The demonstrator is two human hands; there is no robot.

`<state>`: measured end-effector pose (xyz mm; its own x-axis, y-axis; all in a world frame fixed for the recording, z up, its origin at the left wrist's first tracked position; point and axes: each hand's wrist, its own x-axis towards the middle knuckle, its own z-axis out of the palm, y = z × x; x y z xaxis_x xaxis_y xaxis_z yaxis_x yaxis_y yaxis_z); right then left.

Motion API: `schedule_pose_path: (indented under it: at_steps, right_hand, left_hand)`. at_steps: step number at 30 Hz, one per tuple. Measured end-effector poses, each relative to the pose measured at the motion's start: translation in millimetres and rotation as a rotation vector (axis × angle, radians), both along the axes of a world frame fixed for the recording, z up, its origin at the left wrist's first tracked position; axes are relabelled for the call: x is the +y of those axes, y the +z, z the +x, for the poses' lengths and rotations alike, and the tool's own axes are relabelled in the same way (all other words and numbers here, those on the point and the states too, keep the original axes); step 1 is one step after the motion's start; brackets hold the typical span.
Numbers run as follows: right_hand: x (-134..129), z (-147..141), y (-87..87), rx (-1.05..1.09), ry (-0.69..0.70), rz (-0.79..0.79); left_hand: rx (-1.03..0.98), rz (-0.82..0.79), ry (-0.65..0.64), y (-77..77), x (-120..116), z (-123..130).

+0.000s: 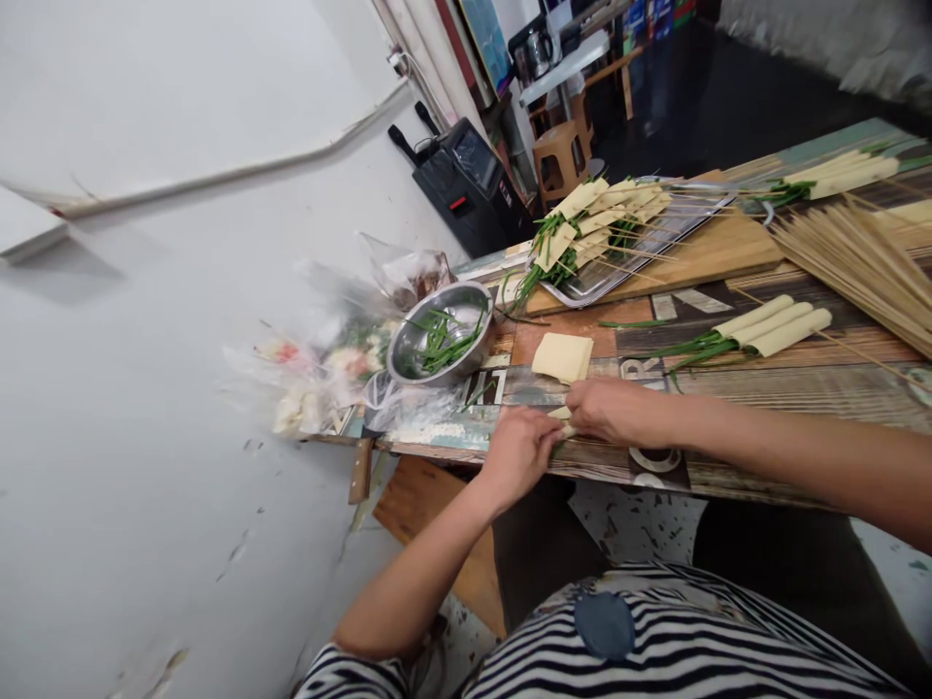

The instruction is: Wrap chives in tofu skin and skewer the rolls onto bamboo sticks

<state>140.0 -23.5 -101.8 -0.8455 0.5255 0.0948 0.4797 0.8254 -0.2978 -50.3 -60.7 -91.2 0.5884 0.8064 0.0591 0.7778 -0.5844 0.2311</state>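
My left hand (518, 452) and my right hand (610, 410) meet at the near edge of the patterned table (764, 388), fingers closed around a pale tofu-skin roll (560, 416) that shows only as a sliver between them. Just beyond the hands lies a stack of pale tofu sheets (562, 356). A steel bowl of green chives (441, 335) stands to the left of it. Three finished rolls on a skewer (772, 327), chive ends sticking out, lie to the right.
A metal tray (641, 254) piled with skewered rolls rests on a wooden board (699, 254). Loose bamboo skewers (859, 257) fan out at the right. Plastic bags (327, 364) sit at the table's left end, with a knife handle (359, 471) hanging off the edge. A stool (559, 155) stands behind.
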Motion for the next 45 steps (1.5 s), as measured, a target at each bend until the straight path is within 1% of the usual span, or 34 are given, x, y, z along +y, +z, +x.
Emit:
schedule_pose_path:
  at_steps: [2,4,7,10,12,15,19,22,24,26,28,30,32,34,37,40,42,45]
  right_hand:
    - [7,0,1.6,-0.035,0.036,-0.053]
    - [11,1,4.0,-0.014,0.080,-0.092]
    - [14,3,5.9,0.051,0.124,-0.119]
    - [14,4,6.0,0.064,0.137,-0.134]
    - [13,4,6.3,0.057,0.137,-0.135]
    - [11,6,7.7,0.058,0.130,-0.130]
    - [12,8,11.7,0.080,0.116,-0.151]
    - [10,8,12.7,0.050,0.081,-0.174]
    - [4,7,8.9,0.003,0.040,-0.094]
    - [-6,6,1.2,-0.043,0.024,0.086]
    - [-15,6,-8.0,-0.050,0.047,0.263]
    - [-20,7,-14.9,-0.013,0.065,0.331]
    - [-17,7,-16.6,0.020,0.074,0.296]
    - [-9,5,-12.6,0.015,0.103,0.203]
    - [6,2,-0.6,-0.021,0.171,0.024]
    - [17,1,9.1,0.010,0.205,-0.099]
    - [20,2,10.9,0.039,0.202,-0.139]
    - [20,4,7.4,0.039,0.183,-0.142]
  left_hand:
    - [-0.080,0.097,0.064,-8.7,-7,-3]
    - [-0.077,0.249,0.088,-16.7,-16,-4]
    - [-0.024,0.427,0.046,-23.1,-27,-4]
    - [-0.030,0.497,0.019,-21.9,-29,-2]
    - [-0.024,0.497,0.009,-19.3,-27,-1]
    - [-0.035,0.443,-0.008,-17.1,-23,-1]
    - [-0.076,0.325,0.003,-16.8,-16,-3]
    - [-0.083,0.213,0.019,-14.3,-11,-3]
    - [-0.083,0.153,0.030,-11.7,-9,-2]
    - [-0.080,0.120,0.044,-9.3,-8,-1]
    - [-0.076,0.119,0.061,-7.6,-8,0]
    - [-0.077,0.133,0.074,-6.9,-10,0]
    - [-0.080,0.149,0.082,-7.6,-12,1]
    - [-0.057,0.197,0.085,-10.3,-16,1]
    - [0.013,0.360,0.088,-17.9,-22,0]
    - [0.036,0.509,0.028,-25.4,-25,-2]
    - [0.046,0.528,-0.021,-27.6,-25,-2]
    - [0.081,0.479,-0.027,-25.4,-22,0]
